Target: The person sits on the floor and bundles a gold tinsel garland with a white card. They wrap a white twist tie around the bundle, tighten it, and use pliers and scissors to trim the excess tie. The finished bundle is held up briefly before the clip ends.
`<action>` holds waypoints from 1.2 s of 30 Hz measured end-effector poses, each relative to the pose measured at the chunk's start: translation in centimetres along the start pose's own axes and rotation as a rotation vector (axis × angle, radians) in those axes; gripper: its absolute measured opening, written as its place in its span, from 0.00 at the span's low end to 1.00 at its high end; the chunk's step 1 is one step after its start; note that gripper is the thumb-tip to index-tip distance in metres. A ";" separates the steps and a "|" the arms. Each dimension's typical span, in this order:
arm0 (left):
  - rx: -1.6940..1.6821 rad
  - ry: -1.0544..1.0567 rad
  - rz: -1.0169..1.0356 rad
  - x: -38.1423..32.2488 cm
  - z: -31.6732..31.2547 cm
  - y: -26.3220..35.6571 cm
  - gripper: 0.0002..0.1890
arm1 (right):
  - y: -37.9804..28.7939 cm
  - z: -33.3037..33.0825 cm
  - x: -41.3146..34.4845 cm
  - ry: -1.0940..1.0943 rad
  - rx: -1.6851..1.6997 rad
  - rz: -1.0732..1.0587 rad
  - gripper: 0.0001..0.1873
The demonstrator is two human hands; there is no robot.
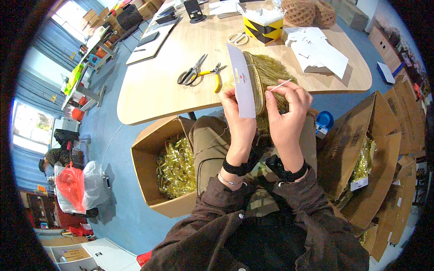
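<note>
My left hand (238, 123) grips a white printed card (241, 81) near its lower end. The card stands on edge against the bound header of a gold fringe bundle (274, 66), whose strands spread right over the table edge. A thin white strip (281, 85), perhaps a cable tie, is pinched between the thumb and fingers of my right hand (288, 105), just right of the bundle. Left of the card lie dark-handled scissors (191, 73) and yellow-handled pliers (217, 74), both with their jaws apart.
The wooden table (152, 98) also bears white-handled scissors (238, 39), a yellow-and-black box (263, 30) of white strips, twine balls (298, 13) and white papers (315, 50). Cardboard boxes holding gold tinsel stand left (145, 179) and right (352, 142) of my legs. A person (61, 157) is far left.
</note>
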State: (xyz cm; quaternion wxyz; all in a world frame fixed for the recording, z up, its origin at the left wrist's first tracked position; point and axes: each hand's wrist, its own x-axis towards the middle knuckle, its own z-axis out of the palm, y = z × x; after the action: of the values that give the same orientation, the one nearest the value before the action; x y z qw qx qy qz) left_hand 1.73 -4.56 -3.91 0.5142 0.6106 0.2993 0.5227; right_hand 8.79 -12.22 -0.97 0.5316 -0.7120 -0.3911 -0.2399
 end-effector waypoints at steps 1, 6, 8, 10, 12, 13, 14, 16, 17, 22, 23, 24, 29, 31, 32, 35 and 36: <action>0.004 0.000 -0.005 0.0 0.0 0.1 0.12 | 0.1 0.0 0.0 0.009 0.112 0.036 0.06; 0.015 -0.048 0.001 0.0 -0.3 0.5 0.11 | 0.4 0.2 -0.3 0.047 0.451 0.088 0.08; 0.051 -0.045 0.008 0.0 -0.3 0.4 0.11 | 0.3 0.2 -0.4 0.072 0.513 0.072 0.09; 0.051 -0.049 0.041 0.0 -0.3 0.4 0.11 | 0.1 0.1 -0.5 0.077 0.625 0.108 0.09; 0.051 -0.044 0.053 0.1 -0.2 0.3 0.11 | 0.4 -0.4 -0.1 0.052 0.472 0.009 0.10; 0.049 -0.036 0.043 0.2 -0.2 0.3 0.11 | 0.6 -0.7 0.2 0.041 0.392 -0.055 0.11; 0.046 -0.027 0.034 0.3 -0.1 0.3 0.11 | 0.9 -1.2 0.6 -0.029 0.273 -0.154 0.12; 0.044 -0.039 0.079 0.5 0.0 0.2 0.09 | 1.2 -1.8 1.1 -0.104 0.216 -0.182 0.13; 0.054 -0.045 0.105 0.6 0.0 0.2 0.10 | 1.2 -2.0 1.3 -0.136 0.191 -0.192 0.14; 0.031 -0.062 0.051 0.6 0.1 0.2 0.10 | 0.9 -2.8 1.7 -0.230 0.174 -0.182 0.15; 0.045 -0.059 0.063 0.5 0.2 0.3 0.10 | 0.8 -2.9 1.7 -0.241 0.170 -0.182 0.15; 0.033 -0.060 0.056 0.5 0.2 0.3 0.10 | 0.7 -2.9 1.6 -0.257 0.163 -0.173 0.15; 0.088 -0.056 0.103 0.4 0.2 0.7 0.11 | 0.4 -2.9 1.5 -0.276 0.155 -0.157 0.15; 0.063 -0.060 0.082 0.2 0.2 0.8 0.12 | 0.4 -2.8 1.4 -0.283 0.150 -0.154 0.15; 0.055 -0.060 0.078 0.2 0.2 0.8 0.12 | 0.4 -2.8 1.4 -0.286 0.152 -0.148 0.14; 0.052 -0.058 0.102 0.2 0.3 0.8 0.12 | 0.4 -2.7 1.3 -0.279 0.170 -0.127 0.14; 0.044 -0.067 0.098 0.1 0.3 0.7 0.12 | 0.4 -2.7 1.3 -0.277 0.174 -0.120 0.14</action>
State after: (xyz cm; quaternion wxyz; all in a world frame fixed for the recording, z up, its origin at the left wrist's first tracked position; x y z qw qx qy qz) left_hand 1.91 -4.77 -3.15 0.4842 0.6527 0.2628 0.5200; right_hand 10.07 -14.48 0.64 0.5170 -0.6650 -0.5216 -0.1359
